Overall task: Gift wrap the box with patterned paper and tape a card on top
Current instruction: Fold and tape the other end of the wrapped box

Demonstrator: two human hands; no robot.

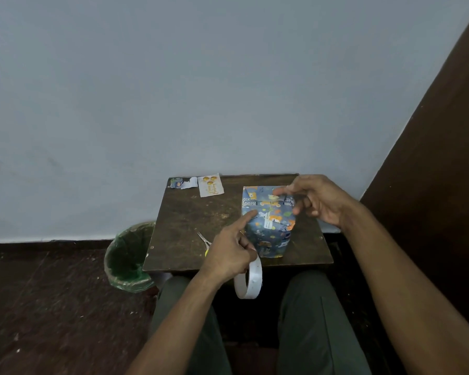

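Observation:
A box wrapped in blue paper with bear pictures (268,226) stands upright on the small dark wooden table (190,220), right of its middle. My left hand (228,253) grips a white tape roll (249,280) that hangs below the table's front edge, and its index finger points onto the box's upper left edge. My right hand (314,201) hovers at the box's top right, its index finger touching the top face, the other fingers loosely curled. A white card with orange balloons (211,185) lies at the table's back left.
Small scissors (204,239) lie on the table left of my left hand. Paper scraps (183,182) sit at the back left corner. A bin with a green liner (127,258) stands on the floor to the left. A dark wall panel rises on the right.

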